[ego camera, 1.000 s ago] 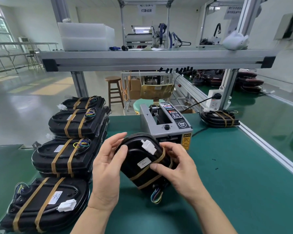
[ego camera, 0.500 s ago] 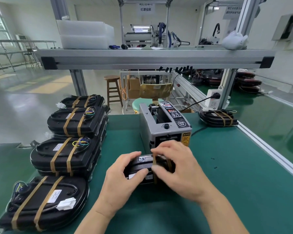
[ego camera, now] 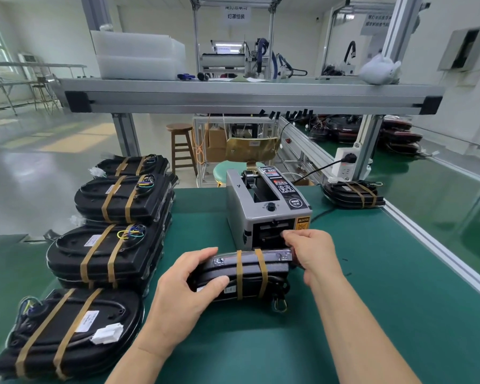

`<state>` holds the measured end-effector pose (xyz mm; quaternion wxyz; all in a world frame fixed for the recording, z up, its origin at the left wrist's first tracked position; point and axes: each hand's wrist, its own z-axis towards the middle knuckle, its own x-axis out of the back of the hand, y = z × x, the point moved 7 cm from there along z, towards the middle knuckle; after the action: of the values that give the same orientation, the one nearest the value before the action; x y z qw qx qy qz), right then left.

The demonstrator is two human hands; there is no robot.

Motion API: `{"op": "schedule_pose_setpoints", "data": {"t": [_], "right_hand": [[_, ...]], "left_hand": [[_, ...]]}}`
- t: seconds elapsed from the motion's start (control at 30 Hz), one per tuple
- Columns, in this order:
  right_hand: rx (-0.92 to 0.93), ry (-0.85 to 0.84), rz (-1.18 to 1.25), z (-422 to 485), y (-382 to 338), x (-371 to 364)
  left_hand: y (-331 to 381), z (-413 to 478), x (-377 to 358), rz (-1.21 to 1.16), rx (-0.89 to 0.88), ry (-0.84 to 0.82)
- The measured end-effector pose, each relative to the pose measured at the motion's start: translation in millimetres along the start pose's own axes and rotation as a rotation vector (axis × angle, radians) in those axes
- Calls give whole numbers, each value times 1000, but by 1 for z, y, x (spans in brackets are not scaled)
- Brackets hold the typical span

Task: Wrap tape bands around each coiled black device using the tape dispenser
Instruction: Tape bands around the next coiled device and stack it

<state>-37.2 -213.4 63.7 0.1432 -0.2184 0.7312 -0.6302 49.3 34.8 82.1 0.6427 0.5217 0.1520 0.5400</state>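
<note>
**Item 1: left hand** (ego camera: 178,295). Nearest, front-left of the tape dispenser (ego camera: 263,206). The thumb lies on the near face and the fingers curl over the top edge of the coiled black device (ego camera: 275,268), gripping its left end.

**Item 2: coiled black device.** Directly in front of the dispenser, stood on its long edge on the green mat (ego camera: 385,314), just short of the dispenser's mouth. Two tan tape bands (ego camera: 239,273) cross it side by side near the middle.

**Item 3: right hand** (ego camera: 313,253). Front-right of the dispenser, with fingers curled round the device's right end and knuckles just before the mouth (no loose strip of tape shows in it, though the fingertips are partly hidden).

**Item 4: banded stacks** (ego camera: 103,256). Four piles left of the dispenser, ranged near to far. Each top unit carries two bands.

**Item 5: single banded pile** (ego camera: 352,194). Right of the dispenser and a little behind it, near the power socket (ego camera: 347,164).

**Item 6: wooden stool** (ego camera: 180,145) and **overhead shelf** (ego camera: 247,98). Both are behind and above the dispenser.

**Status.** The held unit matches the stacked ones band for band, so it is probably finished and due for a pile. No unbanded device shows near the dispenser — how many remain cannot be told.
</note>
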Motion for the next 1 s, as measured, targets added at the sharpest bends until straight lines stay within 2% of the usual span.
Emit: {"op": "schedule_pose_setpoints", "data": {"t": [0.6, 0.7, 0.8, 1.0], "right_hand": [[-107, 142, 178, -10, 7, -9], [2, 188, 308, -26, -5, 2], [135, 123, 345, -54, -22, -7], [380, 11, 73, -113, -26, -45]], "left_hand": [[-5, -5, 3, -34, 38, 21], [-3, -5, 0, -57, 43, 64], [-2, -7, -3, -96, 78, 143], [0, -13, -7, -124, 132, 251]]}}
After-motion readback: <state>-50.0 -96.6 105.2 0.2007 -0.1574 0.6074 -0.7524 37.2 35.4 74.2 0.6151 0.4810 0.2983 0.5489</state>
